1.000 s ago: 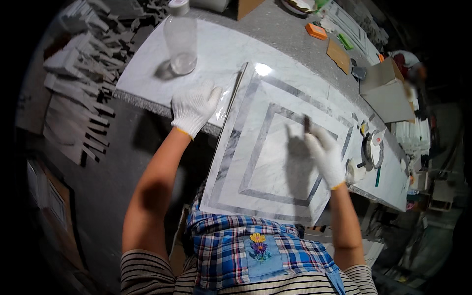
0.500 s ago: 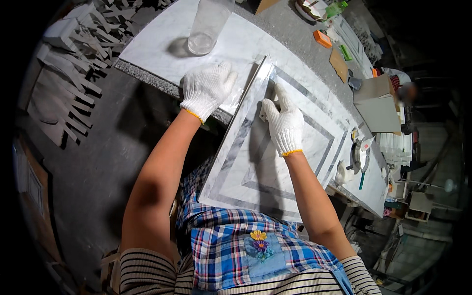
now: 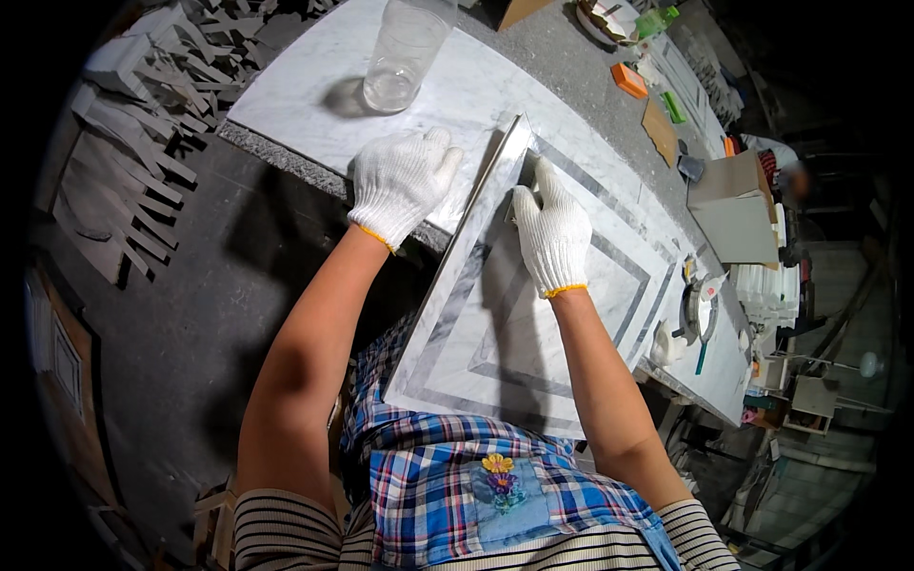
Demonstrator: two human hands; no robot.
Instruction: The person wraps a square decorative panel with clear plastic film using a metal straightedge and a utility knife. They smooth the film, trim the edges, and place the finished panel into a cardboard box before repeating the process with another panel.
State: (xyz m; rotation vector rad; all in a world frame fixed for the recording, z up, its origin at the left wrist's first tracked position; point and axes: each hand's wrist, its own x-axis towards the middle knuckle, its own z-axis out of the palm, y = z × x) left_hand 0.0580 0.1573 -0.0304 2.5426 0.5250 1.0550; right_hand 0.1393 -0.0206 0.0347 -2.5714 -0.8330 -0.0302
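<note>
Both my hands wear white knit gloves with yellow cuffs. My left hand (image 3: 404, 179) rests in a loose fist on the white marble top (image 3: 295, 95), just left of the tilted panel's raised edge. What its curled fingers hold, if anything, is hidden. The panel (image 3: 447, 328) is white marble with grey inlaid bands forming nested frames; its near end leans toward my lap. Over its upper part, my right hand (image 3: 554, 228) is closed, thumb and fingers bent. A small dark bit shows beside the thumb, too little to name. The hand's shadow falls along the panel.
A clear plastic cup (image 3: 392, 84) stands on the marble beyond my left hand. Rightward lie an orange box (image 3: 629, 80), a cardboard box (image 3: 731, 207) and a tape roll (image 3: 700, 309). Stone offcuts (image 3: 124, 171) are heaped at left. A person (image 3: 776, 152) is partly visible far right.
My right hand has shifted very slightly right and down over the panel, and the small piece by its thumb shows less. My left hand stays nearly in place, its fist slightly lower.
</note>
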